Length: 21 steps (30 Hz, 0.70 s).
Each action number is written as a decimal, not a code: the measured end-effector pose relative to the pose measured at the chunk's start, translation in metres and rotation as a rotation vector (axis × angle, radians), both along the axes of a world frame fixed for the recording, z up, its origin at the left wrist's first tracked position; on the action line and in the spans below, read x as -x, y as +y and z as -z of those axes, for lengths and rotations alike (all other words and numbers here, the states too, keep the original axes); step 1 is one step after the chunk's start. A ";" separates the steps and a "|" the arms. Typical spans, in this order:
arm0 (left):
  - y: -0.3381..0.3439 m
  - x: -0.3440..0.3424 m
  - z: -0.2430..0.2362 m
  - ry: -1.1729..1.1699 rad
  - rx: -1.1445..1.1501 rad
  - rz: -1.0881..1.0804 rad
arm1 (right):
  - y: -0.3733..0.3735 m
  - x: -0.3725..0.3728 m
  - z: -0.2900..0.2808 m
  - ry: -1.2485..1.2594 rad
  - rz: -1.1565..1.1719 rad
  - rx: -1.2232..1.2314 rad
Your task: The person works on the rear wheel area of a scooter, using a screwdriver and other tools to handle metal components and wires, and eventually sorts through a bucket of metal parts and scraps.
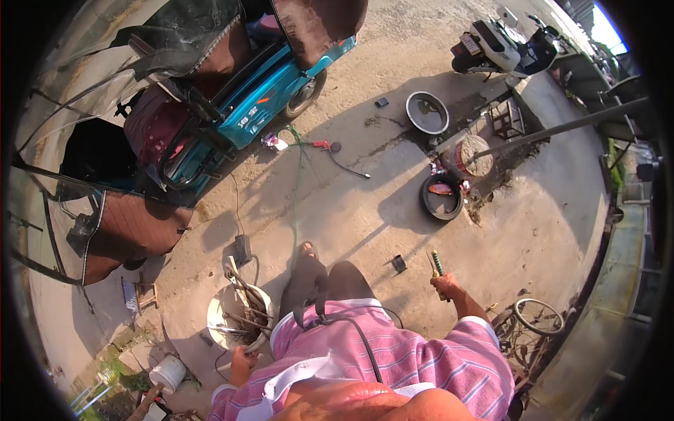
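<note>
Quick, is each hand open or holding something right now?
Left hand: at the white bucket; grip cannot be told.
Right hand: closed, holding a green-striped tool.

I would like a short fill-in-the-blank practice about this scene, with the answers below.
1. The left hand is at the rim of the ____ bucket.
2. The right hand holds a tool and is to the ____ of the bucket.
3. The blue vehicle stands in the picture's upper ____ part.
4. The striped shirt is mostly ____.

Missing words: white; right; left; pink.
</note>
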<state>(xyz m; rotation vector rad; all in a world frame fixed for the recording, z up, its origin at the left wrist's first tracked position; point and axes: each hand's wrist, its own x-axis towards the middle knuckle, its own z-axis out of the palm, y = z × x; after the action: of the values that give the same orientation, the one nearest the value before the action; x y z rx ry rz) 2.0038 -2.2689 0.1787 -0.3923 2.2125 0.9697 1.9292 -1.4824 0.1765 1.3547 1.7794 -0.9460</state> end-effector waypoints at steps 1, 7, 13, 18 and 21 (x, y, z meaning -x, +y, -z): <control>0.024 0.043 0.001 0.008 0.134 0.185 | 0.011 0.017 0.000 -0.007 0.021 0.015; 0.038 0.212 0.153 -0.601 -0.376 -1.176 | 0.051 0.083 -0.026 0.070 0.150 0.156; 0.137 0.392 0.160 -0.569 -0.163 -1.104 | 0.148 0.064 0.025 0.037 0.313 0.155; 0.261 0.537 0.130 -0.452 -0.003 -0.946 | 0.220 0.063 0.064 0.054 0.370 0.061; 0.309 0.617 0.118 -0.534 0.068 -0.862 | 0.263 0.093 0.062 -0.003 0.402 0.064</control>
<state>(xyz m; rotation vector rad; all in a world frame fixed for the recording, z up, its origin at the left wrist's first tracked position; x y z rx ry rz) 1.3869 -1.9599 0.0609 -1.5212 1.5650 1.0323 1.8359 -1.2198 0.1144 1.7059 1.4857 -1.1976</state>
